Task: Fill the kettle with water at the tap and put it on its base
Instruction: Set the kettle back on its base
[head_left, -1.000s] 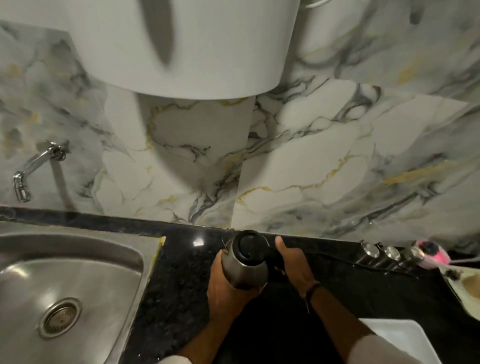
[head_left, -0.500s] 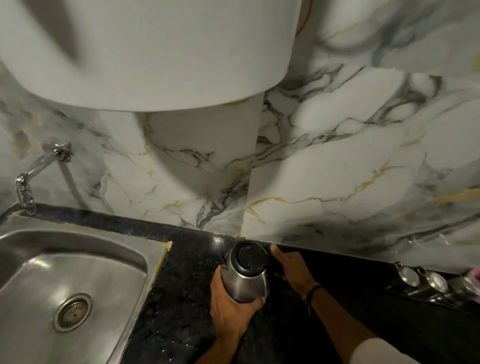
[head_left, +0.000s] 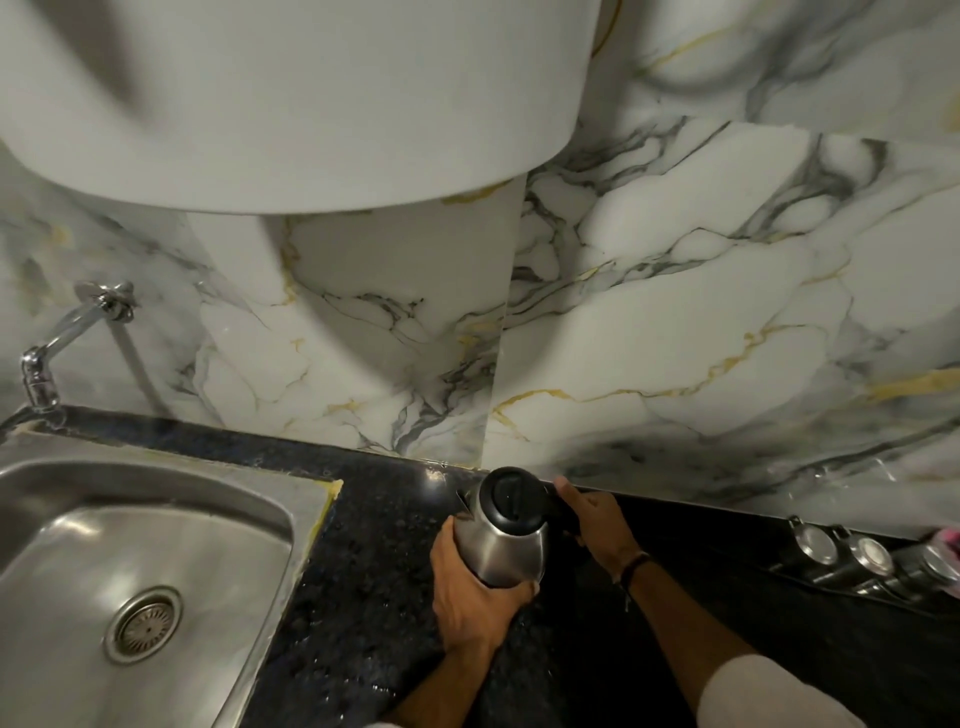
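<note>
A steel kettle (head_left: 506, 548) with a shut black lid stands upright on the dark counter (head_left: 363, 571), close to the marble wall. My left hand (head_left: 470, 597) wraps around its lower body from the front left. My right hand (head_left: 597, 525) grips the black handle on its right side. The kettle's base is hidden under it, so I cannot tell whether one is there. A chrome tap (head_left: 57, 343) juts from the wall at the far left, above the steel sink (head_left: 93, 551).
A big white rounded unit (head_left: 311, 93) hangs on the wall above the counter. Several steel-lidded jars (head_left: 852, 553) stand in a row at the right by the wall, with something pink at the frame edge. The sink has a round drain (head_left: 148, 623).
The view has tilted up and shifted left, so the jars slid toward the right edge. Both hands stay on the kettle, which sits in much the same spot on the counter.
</note>
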